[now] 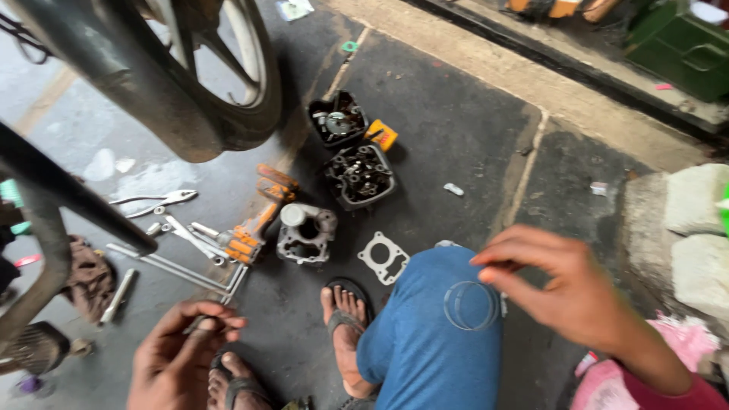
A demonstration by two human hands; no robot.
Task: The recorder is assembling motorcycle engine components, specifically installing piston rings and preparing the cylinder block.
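Fingers of the left hand (pixel 182 357) curl closed around a small dark part at near left, while the right hand (pixel 566 285) pinches a thin piston ring (pixel 471 305) over the blue-trousered knee (pixel 433 334). Farther off on the floor lie a flat gasket (pixel 384 258), an engine cylinder (pixel 306 233), an orange-handled tool (pixel 254 228) and two black trays of parts (pixel 360 176), with a motorcycle wheel (pixel 190 68) at far left.

Soft, even daylight; shadows faint, darkest under the wheel (pixel 220 68) at top left. Right hand (pixel 566 292) motion-blurred. Wet floor (pixel 456 121) shows pale glare at left edge.
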